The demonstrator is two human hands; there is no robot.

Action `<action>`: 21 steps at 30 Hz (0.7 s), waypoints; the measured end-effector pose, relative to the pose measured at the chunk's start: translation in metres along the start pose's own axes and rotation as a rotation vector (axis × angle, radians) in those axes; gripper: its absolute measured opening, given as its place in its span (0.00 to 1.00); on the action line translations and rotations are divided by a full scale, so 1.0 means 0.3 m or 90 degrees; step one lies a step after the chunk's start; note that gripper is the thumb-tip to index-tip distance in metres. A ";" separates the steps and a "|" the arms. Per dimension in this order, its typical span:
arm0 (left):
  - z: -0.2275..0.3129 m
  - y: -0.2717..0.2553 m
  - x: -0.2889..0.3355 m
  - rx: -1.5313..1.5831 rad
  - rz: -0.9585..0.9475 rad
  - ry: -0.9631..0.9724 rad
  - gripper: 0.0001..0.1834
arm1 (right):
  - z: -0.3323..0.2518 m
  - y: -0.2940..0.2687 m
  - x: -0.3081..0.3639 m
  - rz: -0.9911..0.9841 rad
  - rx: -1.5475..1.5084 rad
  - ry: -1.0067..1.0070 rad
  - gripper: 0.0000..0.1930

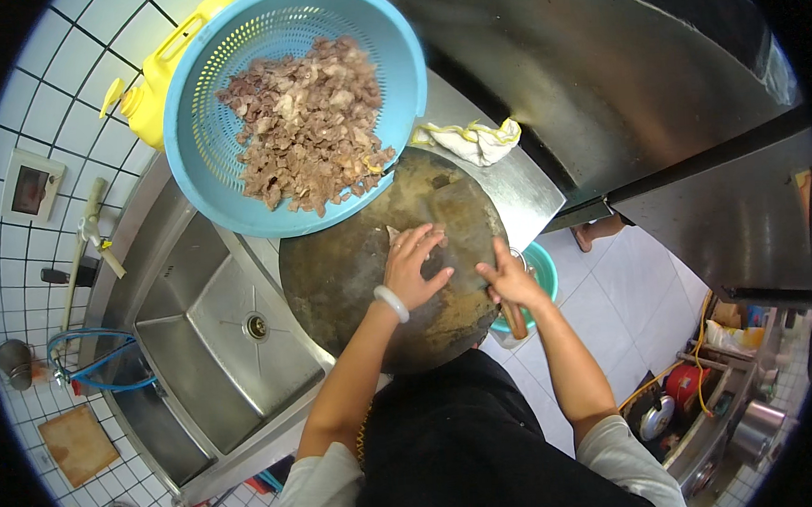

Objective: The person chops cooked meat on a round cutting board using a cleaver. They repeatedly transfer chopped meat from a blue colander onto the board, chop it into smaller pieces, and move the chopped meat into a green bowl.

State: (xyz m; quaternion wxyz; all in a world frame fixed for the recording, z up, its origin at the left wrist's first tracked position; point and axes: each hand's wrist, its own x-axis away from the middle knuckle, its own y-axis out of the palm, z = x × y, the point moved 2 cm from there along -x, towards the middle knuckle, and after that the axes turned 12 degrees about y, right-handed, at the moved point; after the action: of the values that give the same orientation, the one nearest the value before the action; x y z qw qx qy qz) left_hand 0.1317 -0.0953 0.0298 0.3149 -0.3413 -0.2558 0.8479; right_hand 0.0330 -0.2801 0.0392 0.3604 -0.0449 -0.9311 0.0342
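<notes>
Wooden-handled metal cleaver: at the right side of the dark round chopping board, handle jutting past the board's edge. Blade is blurred; cannot tell whether its edge touches the board.

Right hand: fingers wrapped round the cleaver near the handle, index finger extended forward. Left hand, white bangle at the wrist: fingers loosely bent, thumb spread wide, over the board's middle; small brown meat scraps by the fingertips. Cannot tell whether it pins any.

Risks (judged):
1. Cut to the left hand. Cause: fingertips and outstretched thumb near the blade's side, not tucked back.
2. Knocked colander. Cause: light-blue round plastic colander overlaps the board's far rim; an elbow or blade bump could jolt the heaped brown chopped meat.
3. Lost scraps. Cause: a sideways sweep toward the right edge, above the green round tub.
</notes>
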 end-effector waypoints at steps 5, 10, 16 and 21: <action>0.007 -0.072 0.090 -0.191 0.092 -0.076 0.31 | -0.024 0.189 0.028 -0.040 0.086 0.055 0.27; 0.017 -0.018 0.097 -0.196 0.234 -0.241 0.25 | -0.028 0.369 0.024 -0.012 0.143 -0.056 0.19; 0.240 0.133 0.030 -0.022 0.309 -0.181 0.16 | 0.084 0.191 0.205 0.101 0.159 -0.124 0.20; 0.491 0.475 -0.102 0.132 0.281 0.048 0.10 | 0.210 -0.154 0.453 0.285 0.119 -0.014 0.20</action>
State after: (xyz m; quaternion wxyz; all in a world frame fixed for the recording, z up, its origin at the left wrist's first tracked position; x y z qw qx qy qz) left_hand -0.0111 -0.2448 0.0438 0.1648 -0.3864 -0.0744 0.9045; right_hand -0.1124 -0.3134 0.0880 0.3364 -0.2162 -0.8945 0.1999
